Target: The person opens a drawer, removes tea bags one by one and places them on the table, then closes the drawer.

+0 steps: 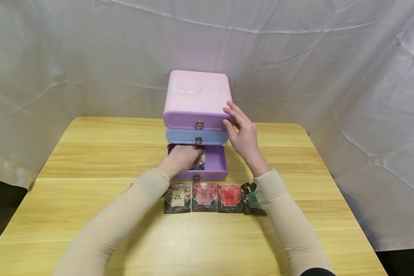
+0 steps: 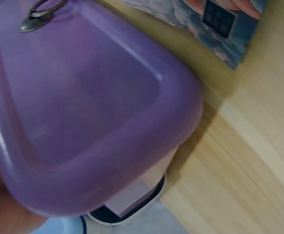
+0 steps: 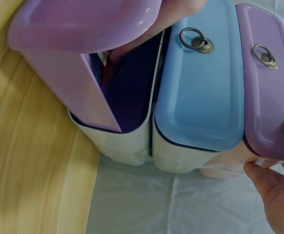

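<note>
**Left hand in the open bottom drawer, right hand steadying the cabinet**

Small three-drawer plastic cabinet (image 1: 196, 100), pink top, stands at the far middle of the pale wooden table (image 1: 89, 161). Top drawer (image 1: 193, 120) purple-fronted, middle drawer (image 1: 196, 137) blue-fronted; both shut, each with a brass ring pull.

Bottom purple drawer (image 1: 212, 163) is pulled out toward the person. Left hand (image 1: 181, 158) sits inside it, fingers curled down onto a dark printed sachet (image 1: 201, 160) lying in the drawer. Whether the fingers pinch the sachet or only rest on it, cannot tell; the wrist view shows only the drawer front (image 2: 83, 112) up close.

Right hand (image 1: 243, 132) rests against the right side of the cabinet at the top drawer's corner, fingers straight and slightly spread, thumb below at the level of the blue drawer.

Four flat sachets lie in a row (image 1: 210, 197) on the table just in front of the open drawer, touching edge to edge; the rightmost partly hidden under the right sleeve (image 1: 286, 218).
</note>
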